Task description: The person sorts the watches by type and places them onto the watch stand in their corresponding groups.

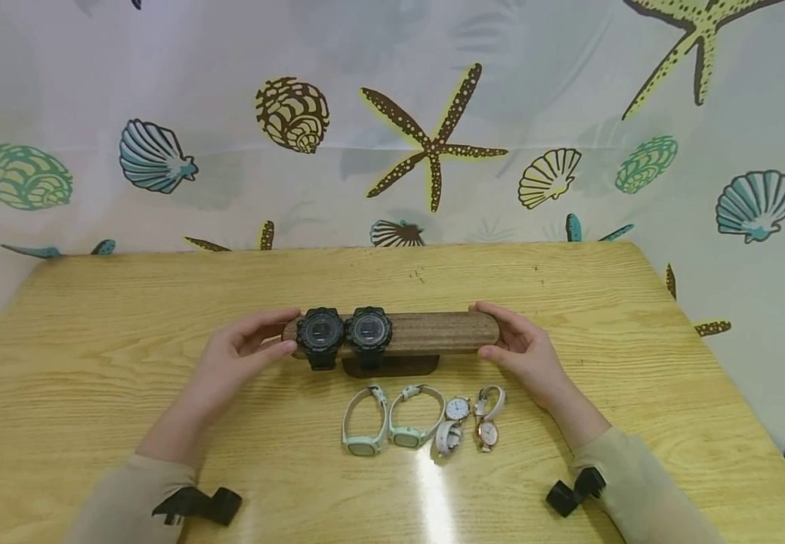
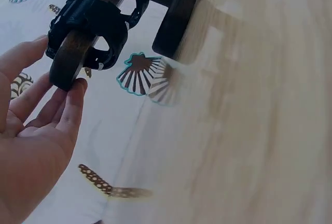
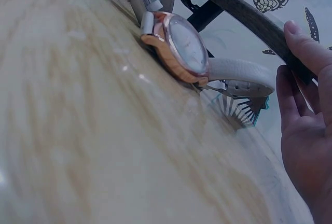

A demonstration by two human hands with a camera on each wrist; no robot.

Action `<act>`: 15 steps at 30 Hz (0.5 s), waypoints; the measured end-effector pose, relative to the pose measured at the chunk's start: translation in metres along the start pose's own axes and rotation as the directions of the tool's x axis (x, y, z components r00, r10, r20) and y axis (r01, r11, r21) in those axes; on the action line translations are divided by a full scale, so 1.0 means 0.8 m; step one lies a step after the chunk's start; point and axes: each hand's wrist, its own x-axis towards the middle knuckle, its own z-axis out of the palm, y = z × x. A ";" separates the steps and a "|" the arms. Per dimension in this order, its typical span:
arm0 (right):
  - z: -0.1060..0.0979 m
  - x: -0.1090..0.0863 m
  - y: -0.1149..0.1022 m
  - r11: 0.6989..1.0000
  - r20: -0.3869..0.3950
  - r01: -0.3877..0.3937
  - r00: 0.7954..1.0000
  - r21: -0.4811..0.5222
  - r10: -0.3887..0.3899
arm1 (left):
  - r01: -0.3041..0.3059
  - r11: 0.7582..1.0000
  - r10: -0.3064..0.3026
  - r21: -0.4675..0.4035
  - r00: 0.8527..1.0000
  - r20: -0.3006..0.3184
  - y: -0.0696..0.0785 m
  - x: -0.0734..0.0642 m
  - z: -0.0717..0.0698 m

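Observation:
A dark wooden watch stand [image 1: 443, 334] stands on its base behind the loose watches. Two black digital watches [image 1: 321, 331] are strapped round its left half; the right half of the bar is bare. My left hand [image 1: 232, 359] holds the bar's left end between thumb and fingers, right beside the outer black watch. At the opposite end, my right hand [image 1: 528, 357] grips the bar the same way, thumb in front. In the right wrist view, a rose-gold watch [image 3: 184, 47] with a white strap lies close to the camera, untouched.
In front of the stand lie two pale green watches [image 1: 363, 446] with closed straps. To their right are two white-strapped watches [image 1: 487, 434] with round dials. The wooden table [image 1: 127, 317] ends at a shell-patterned cloth [image 1: 338, 189].

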 end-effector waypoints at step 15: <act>0.001 0.001 -0.002 0.999 -0.010 -0.031 0.999 -0.008 0.031 | 0.035 0.809 -0.016 -0.587 0.999 0.037 -0.032 0.001 0.019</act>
